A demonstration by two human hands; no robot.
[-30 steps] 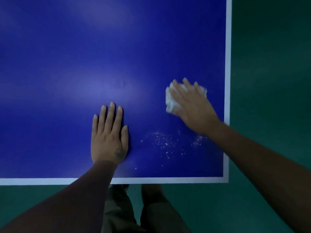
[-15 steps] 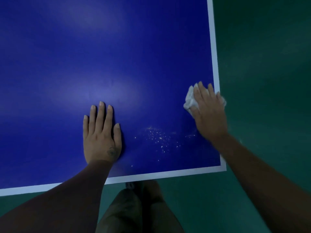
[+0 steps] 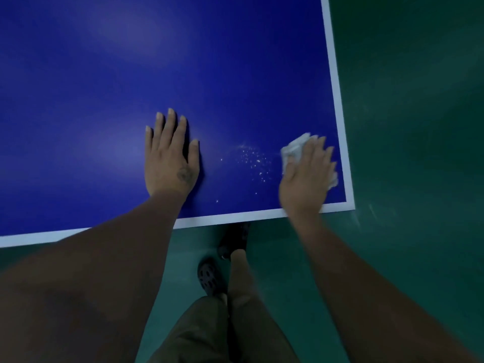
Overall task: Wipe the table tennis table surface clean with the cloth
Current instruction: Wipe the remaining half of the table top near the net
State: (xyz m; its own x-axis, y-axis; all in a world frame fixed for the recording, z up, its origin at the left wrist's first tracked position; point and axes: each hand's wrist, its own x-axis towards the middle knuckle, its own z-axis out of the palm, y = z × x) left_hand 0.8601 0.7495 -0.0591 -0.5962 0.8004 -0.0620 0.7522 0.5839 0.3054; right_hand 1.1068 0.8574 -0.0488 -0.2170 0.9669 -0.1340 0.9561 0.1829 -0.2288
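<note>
The blue table tennis table fills the upper left, with a white line along its near and right edges. My left hand lies flat on the blue surface, fingers straight and together. My right hand presses a crumpled white cloth onto the table near its front right corner; the cloth shows at my fingertips and beside my little finger. A patch of pale crumbs is scattered between the two hands.
Green floor lies to the right of the table and below its near edge. My legs and dark perforated shoes stand close to the table's front edge.
My right hand has slid the cloth from mid-table out to the right edge, then back toward the front corner beside the crumbs. My left hand has stayed flat in place.
</note>
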